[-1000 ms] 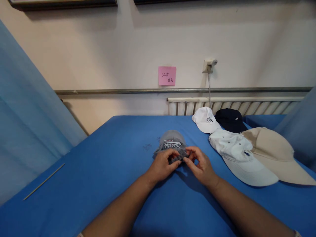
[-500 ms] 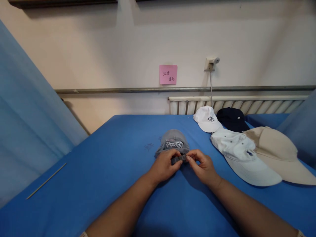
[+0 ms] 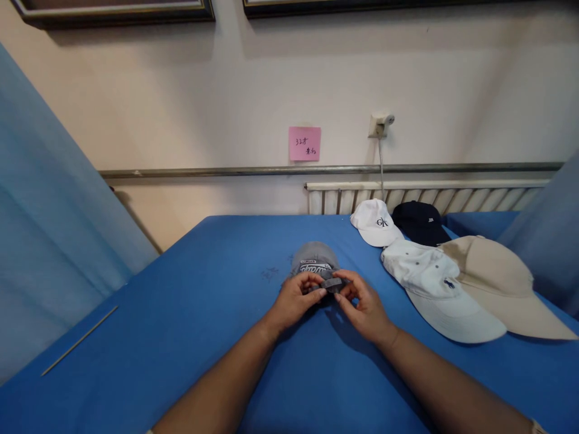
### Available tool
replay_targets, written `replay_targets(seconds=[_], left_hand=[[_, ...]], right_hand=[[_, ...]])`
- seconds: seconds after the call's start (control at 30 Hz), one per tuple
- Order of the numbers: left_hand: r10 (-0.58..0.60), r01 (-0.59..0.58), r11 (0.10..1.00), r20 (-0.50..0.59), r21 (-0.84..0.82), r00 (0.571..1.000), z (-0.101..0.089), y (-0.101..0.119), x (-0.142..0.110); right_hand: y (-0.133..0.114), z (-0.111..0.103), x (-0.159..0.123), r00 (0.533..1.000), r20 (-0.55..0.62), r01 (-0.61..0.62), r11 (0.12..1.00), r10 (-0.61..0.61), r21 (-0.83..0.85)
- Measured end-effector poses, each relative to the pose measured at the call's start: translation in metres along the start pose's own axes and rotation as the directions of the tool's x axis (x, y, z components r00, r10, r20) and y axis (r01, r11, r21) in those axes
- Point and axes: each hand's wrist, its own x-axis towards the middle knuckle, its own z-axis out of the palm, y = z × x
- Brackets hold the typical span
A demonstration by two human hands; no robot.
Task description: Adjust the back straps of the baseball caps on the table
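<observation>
My L hand [image 3: 295, 301] and R hand [image 3: 364, 306] pinch the strap [image 3: 332, 284] of the grey cap [image 3: 315, 256]. R of grey cap: white CK cap [image 3: 374, 222], navy cap [image 3: 420, 222].

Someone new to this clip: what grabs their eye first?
Probably the large beige cap and pale cap overlapping at the right of the blue table. Next, the gray cap near the middle, its strap between the left hand and right hand. Then the pink note on the wall above.
</observation>
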Motion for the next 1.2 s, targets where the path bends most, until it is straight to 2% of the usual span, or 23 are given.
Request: replay_targets(seconds=[0.17, 0.4, 0.6, 0.9, 1.2], left_hand=[[0.086, -0.088, 0.992, 0.030, 0.095, 0.996, 0.002, 0.001, 0.000], [0.186, -0.186, 0.931, 0.029, 0.316, 0.982, 0.007, 0.007, -0.005], [0.234, -0.234, 0.861, 0.057, 0.451, 0.971, 0.008, 0.008, -0.007], [0.256, -0.258, 0.833, 0.073, 0.489, 0.964, 0.009, 0.010, -0.008], [0.261, -0.256, 0.818, 0.063, 0.515, 0.963, 0.010, 0.010, -0.008]], right_hand=[[0.003, 0.001, 0.001, 0.998, 0.056, -0.011, 0.999, 0.014, -0.042], [-0.001, -0.001, 0.000, 0.996, 0.010, 0.086, 0.996, -0.086, -0.005], [-0.004, -0.004, 0.003, 0.991, -0.003, 0.134, 0.987, -0.135, -0.094], [-0.009, -0.004, 0.004, 0.985, 0.024, 0.171, 0.982, -0.169, -0.083], [-0.004, -0.003, 0.002, 0.987, -0.005, 0.162, 0.985, -0.163, -0.057]])
